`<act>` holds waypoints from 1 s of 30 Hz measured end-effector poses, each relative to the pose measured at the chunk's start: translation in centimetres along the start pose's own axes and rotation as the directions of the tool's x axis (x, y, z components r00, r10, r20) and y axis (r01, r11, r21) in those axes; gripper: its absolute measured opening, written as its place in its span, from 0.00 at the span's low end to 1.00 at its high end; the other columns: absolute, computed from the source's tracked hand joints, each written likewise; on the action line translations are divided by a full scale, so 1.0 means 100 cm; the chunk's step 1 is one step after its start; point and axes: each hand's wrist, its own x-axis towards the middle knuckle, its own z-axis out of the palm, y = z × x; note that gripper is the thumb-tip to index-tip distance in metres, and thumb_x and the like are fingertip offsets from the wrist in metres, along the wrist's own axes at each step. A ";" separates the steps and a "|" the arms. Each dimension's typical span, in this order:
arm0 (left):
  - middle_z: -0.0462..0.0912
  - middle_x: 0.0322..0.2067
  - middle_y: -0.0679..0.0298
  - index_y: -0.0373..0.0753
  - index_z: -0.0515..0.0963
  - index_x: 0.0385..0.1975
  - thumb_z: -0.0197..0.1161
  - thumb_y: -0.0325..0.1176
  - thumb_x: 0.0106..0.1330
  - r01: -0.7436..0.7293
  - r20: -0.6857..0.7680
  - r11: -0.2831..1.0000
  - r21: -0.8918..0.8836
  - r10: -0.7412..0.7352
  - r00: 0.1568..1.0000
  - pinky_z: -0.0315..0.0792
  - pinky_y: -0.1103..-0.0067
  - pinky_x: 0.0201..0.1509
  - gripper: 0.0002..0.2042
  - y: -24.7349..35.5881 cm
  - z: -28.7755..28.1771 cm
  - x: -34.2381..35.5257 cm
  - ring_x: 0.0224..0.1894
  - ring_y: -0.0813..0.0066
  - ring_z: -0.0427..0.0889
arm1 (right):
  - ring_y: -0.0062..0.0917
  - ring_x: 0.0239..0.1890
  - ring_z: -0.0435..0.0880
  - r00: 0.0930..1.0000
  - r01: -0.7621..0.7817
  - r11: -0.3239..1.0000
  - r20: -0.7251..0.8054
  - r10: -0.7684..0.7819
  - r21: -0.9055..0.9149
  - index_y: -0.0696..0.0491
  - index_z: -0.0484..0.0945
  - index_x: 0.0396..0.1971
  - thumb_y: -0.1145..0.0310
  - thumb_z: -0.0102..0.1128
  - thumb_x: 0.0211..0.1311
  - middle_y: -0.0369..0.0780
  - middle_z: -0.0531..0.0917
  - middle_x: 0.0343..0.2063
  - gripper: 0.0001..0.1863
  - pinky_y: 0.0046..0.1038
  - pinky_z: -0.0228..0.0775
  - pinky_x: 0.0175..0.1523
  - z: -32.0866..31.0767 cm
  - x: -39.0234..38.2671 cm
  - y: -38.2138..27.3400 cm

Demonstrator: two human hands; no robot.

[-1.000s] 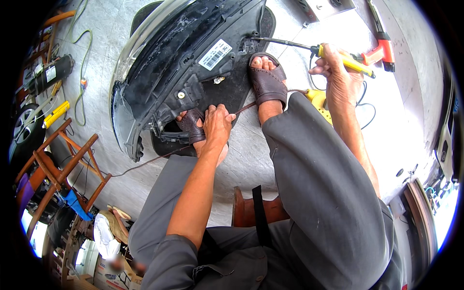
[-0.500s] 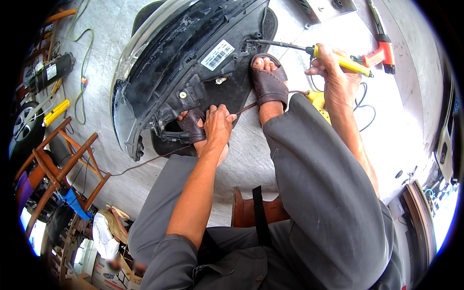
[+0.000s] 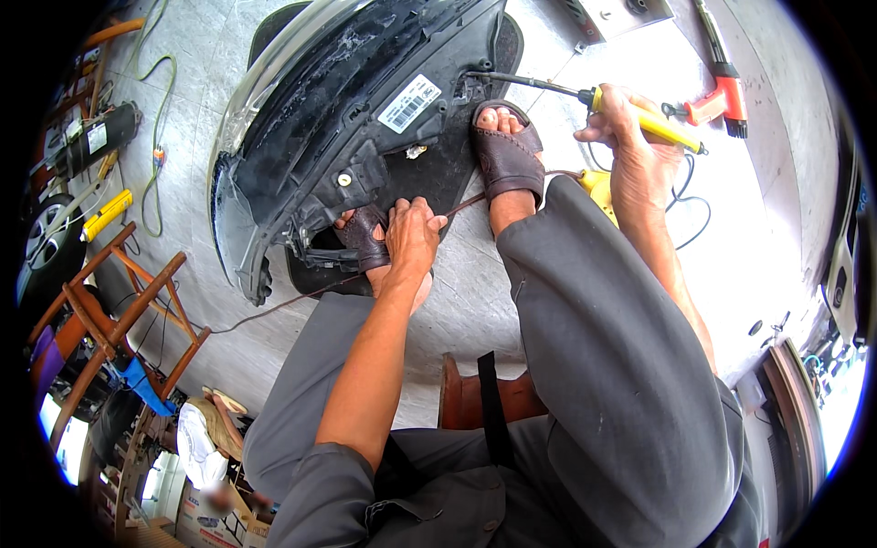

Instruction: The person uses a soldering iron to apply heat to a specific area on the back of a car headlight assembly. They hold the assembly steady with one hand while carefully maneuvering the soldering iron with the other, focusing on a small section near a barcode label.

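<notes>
A black headlamp housing [image 3: 329, 110] with a clear lens lies on a dark mat [image 3: 438, 173] over my sandalled feet. My right hand [image 3: 639, 160] is closed on a yellow-handled tool [image 3: 662, 128] with a long metal shaft, whose tip rests at the housing's right part, by a small opening. My left hand [image 3: 411, 237] is curled over the mat beside my left foot and the housing's lower edge; what its fingers hold, if anything, is hidden. A thin brown cord [image 3: 466, 203] runs by that hand.
A red-and-black gun-like tool [image 3: 717, 100] and a metal bracket [image 3: 612, 18] lie above right; a yellow corded object [image 3: 598, 196] sits under my right arm. Wooden frames [image 3: 137, 283], a wheel [image 3: 50, 233] and cables are at left. Another person [image 3: 206, 429] is at lower left.
My right hand and the yellow tool have shifted very slightly leftward and down since a second ago, the tip staying at the housing. My left hand has not visibly moved.
</notes>
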 end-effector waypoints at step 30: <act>0.75 0.37 0.47 0.34 0.75 0.31 0.67 0.34 0.60 0.031 0.098 0.999 -0.010 -0.030 0.995 0.71 0.60 0.46 0.10 -0.002 -0.003 0.000 0.45 0.47 0.76 | 0.22 0.24 0.83 0.996 -0.083 0.997 -0.012 0.083 -0.006 0.63 0.81 0.41 0.66 0.69 0.60 0.42 0.84 0.28 0.16 0.21 0.77 0.32 0.001 -0.008 -0.004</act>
